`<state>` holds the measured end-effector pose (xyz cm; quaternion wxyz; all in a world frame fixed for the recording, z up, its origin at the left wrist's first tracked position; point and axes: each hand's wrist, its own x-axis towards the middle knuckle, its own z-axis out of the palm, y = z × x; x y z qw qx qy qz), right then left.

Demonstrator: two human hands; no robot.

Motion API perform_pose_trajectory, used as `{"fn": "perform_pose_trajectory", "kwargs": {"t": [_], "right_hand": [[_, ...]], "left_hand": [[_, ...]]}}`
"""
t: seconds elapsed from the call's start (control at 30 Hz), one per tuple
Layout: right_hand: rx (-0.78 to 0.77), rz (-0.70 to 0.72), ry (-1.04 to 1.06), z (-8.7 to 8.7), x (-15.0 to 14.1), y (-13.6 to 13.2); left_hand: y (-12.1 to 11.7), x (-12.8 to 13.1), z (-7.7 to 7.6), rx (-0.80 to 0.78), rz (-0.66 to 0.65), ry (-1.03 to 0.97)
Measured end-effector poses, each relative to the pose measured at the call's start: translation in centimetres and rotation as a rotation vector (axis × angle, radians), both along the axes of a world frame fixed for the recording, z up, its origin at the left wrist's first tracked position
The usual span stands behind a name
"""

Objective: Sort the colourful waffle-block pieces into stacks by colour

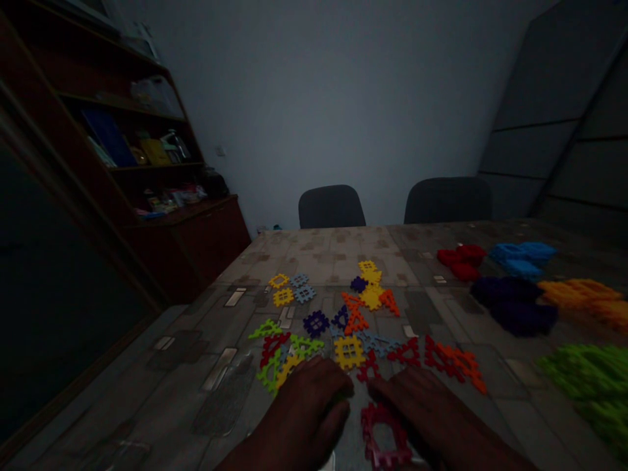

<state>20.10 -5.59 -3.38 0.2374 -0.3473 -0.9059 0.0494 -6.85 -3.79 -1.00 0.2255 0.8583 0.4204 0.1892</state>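
Note:
Flat plastic interlocking pieces in yellow, red, green, blue and orange lie scattered over the table (314,255) in dim light. My left hand (307,405) rests palm down at the near edge of the scatter, fingers curled, next to a yellow square piece (348,352) and a green and yellow cluster (279,366). My right hand (417,402) lies beside it, fingers bent down on the table, touching a dark red frame piece (383,437). A small red piece (369,367) sits between the two hands. What the fingertips press on is hidden.
Sorted heaps sit at the right: red (461,258), blue (523,256), purple (515,304), orange (583,297) and green (593,386). Two dark chairs (331,206) stand at the far side. A wooden shelf unit (147,163) lines the left wall.

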Motion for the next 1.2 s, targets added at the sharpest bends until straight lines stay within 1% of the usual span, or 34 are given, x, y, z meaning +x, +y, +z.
{"fn": "perform_pose_trajectory", "kwargs": {"t": [0.03, 0.07, 0.2, 0.23, 0.27, 0.3, 0.33, 0.47, 0.5, 0.53, 0.6, 0.7, 0.83, 0.9, 0.97, 1.1, 1.2], "right_hand": [[0.012, -0.025, -0.012, 0.2, 0.2, -0.1], [0.029, -0.045, -0.028, -0.1, 0.2, -0.1], [0.120, -0.090, -0.050, -2.9, 0.2, 0.5], [0.112, -0.086, -0.045, -3.3, 0.3, 0.6], [0.088, -0.076, -0.039, -3.2, 0.3, 0.6], [0.047, -0.064, -0.038, -2.8, 0.4, 0.6], [-0.005, -0.048, -0.039, -1.9, 0.6, 0.4], [-0.178, 0.060, -0.008, 3.0, 0.9, -0.5], [-0.220, 0.090, 0.004, 4.0, 0.9, -0.5], [-0.258, 0.118, 0.012, 4.8, 0.8, -0.5], [-0.325, 0.155, 0.006, 5.5, 0.6, -0.2], [-0.356, 0.173, -0.009, 5.1, 0.5, 0.2], [-0.315, 0.141, 0.000, 3.5, 0.8, 0.4], [-0.283, 0.122, 0.004, 2.8, 0.9, 0.4], [-0.256, 0.098, 0.003, 2.4, 0.8, 0.3], [-0.186, 0.043, 0.007, 2.6, 0.1, -0.1], [-0.142, 0.031, 0.002, 3.2, -0.2, -0.4]], "left_hand": [[0.0, 0.0, -0.1, 0.000, -0.003, 0.002], [0.0, 0.1, -0.1, -0.002, -0.004, 0.005], [0.0, 0.1, -0.2, -0.018, -0.003, 0.022], [0.0, 0.1, -0.2, -0.016, 0.001, 0.023], [0.1, 0.1, -0.1, -0.014, 0.004, 0.023], [0.1, 0.0, -0.1, -0.010, 0.006, 0.023], [0.1, 0.0, -0.1, -0.004, 0.008, 0.021], [0.3, -0.4, 0.1, 0.012, 0.020, 0.013], [0.4, -0.6, 0.2, 0.020, 0.030, 0.010], [0.5, -0.7, 0.2, 0.028, 0.042, 0.006], [0.8, -1.0, 0.3, 0.044, 0.059, -0.002], [1.2, -1.3, 0.3, 0.047, 0.062, 0.018], [1.6, -1.6, 0.7, 0.049, 0.065, 0.040], [2.0, -2.0, 1.0, 0.063, 0.101, 0.024], [2.6, -2.8, 1.5, 0.090, 0.164, 0.009], [4.4, -5.2, 2.1, 0.174, 0.277, -0.012], [5.7, -7.2, 2.4, 0.191, 0.363, 0.001]]}}
